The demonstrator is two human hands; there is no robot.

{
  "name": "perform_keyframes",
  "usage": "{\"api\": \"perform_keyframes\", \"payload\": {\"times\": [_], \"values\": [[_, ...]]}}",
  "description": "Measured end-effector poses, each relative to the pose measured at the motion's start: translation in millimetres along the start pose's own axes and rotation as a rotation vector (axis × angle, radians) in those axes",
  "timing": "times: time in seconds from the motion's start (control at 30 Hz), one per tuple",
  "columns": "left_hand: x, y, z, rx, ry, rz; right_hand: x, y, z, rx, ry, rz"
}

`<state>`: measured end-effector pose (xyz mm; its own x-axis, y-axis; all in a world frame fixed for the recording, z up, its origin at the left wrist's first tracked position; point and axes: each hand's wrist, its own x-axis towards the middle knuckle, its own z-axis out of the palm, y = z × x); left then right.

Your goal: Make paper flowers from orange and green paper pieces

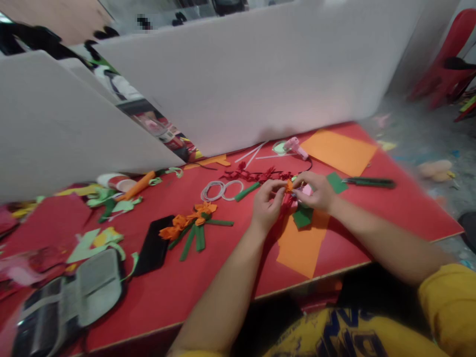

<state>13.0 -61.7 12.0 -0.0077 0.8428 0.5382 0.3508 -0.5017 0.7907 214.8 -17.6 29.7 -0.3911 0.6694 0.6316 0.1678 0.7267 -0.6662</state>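
Observation:
Between the fingertips of both hands is a small orange paper flower point(289, 185). My left hand point(268, 202) pinches it from the left, and my right hand point(317, 191) closes on its right side. Part of the flower is hidden by the fingers. Below them lie red paper scraps and a dark green paper piece point(303, 217), over an orange paper sheet point(303, 248). A green rolled strip point(247, 191) rests left of my left hand. Behind the hands runs a row of red paper flowers point(266, 173). Finished-looking orange flowers point(201, 213) with green strips lie farther left.
A pink glue gun point(295, 147) stands at the back near an orange sheet point(340, 151). A cutter knife point(368, 182) lies right of my hands. Pale rings point(213, 191), a black phone-like slab point(154, 245) and an opened zip case point(98, 282) lie left. White panels point(253, 79) border the red table.

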Motion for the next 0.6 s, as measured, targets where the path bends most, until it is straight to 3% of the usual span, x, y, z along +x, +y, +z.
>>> {"api": "perform_keyframes", "payload": {"times": [0.27, 0.6], "values": [[-1.3, 1.7, 1.2, -0.064, -0.036, -0.029, 1.4, 3.3, 0.9, 0.071, 0.061, 0.035], [-0.7, -2.4, 4.5, -0.238, 0.015, -0.118, 0.9, 2.0, 2.4, 0.065, 0.082, -0.01]]}}
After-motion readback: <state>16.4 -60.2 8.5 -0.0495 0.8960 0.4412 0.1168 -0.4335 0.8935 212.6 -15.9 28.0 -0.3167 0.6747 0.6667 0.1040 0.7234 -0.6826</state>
